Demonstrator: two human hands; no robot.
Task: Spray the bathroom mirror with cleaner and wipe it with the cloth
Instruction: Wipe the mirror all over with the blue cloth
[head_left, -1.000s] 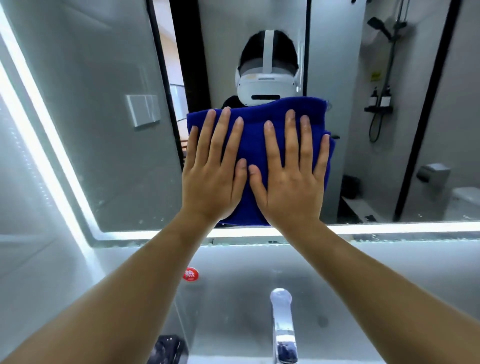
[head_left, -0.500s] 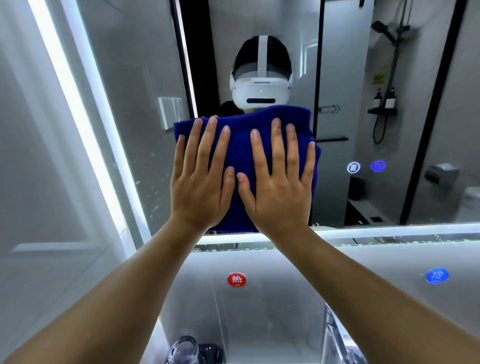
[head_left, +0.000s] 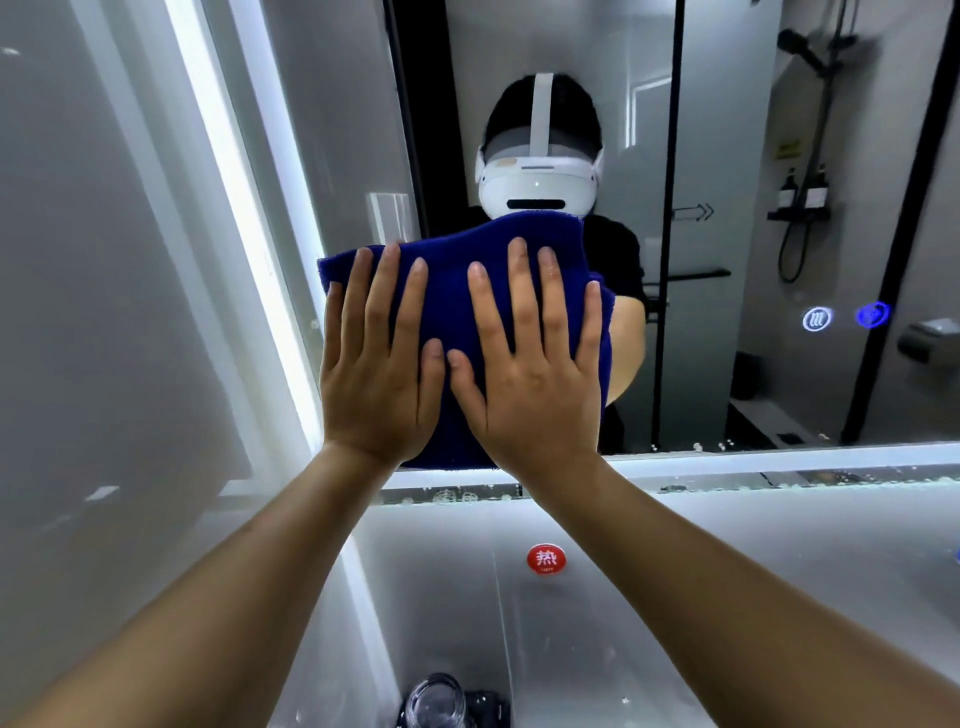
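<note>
The cloth (head_left: 457, 322) is a folded blue pad, pressed flat against the lower part of the mirror (head_left: 727, 156), its bottom edge just above the lit strip (head_left: 753, 460) that runs along the mirror's foot. It appears soft, light and thick in pile; judged from its folds, it will bunch or unfold if dragged by one corner, so it is best held under broad flat pressure across its middle, as now. The left hand (head_left: 376, 374) lies on the cloth's left half and the right hand (head_left: 535, 379) on its right half, thumbs nearly touching at the centre. Neither hand forms a closed grip: all fingers are straight and spread, palms bearing on the fabric, nothing pinched or curled round (the cloth is kept up by pressure alone and would likely drop if both palms lifted). The glass is rigid, smooth and presumably slick where wet; droplets show along the lower edge near the strip and along the left border. A steady, even push is advised, since the pane is fragile. No cleaner bottle can be identified. Below, a red round sticker (head_left: 545, 559) sits on the pale wall under the mirror, and a clear glass (head_left: 435, 701) stands at the bottom edge of view.
</note>
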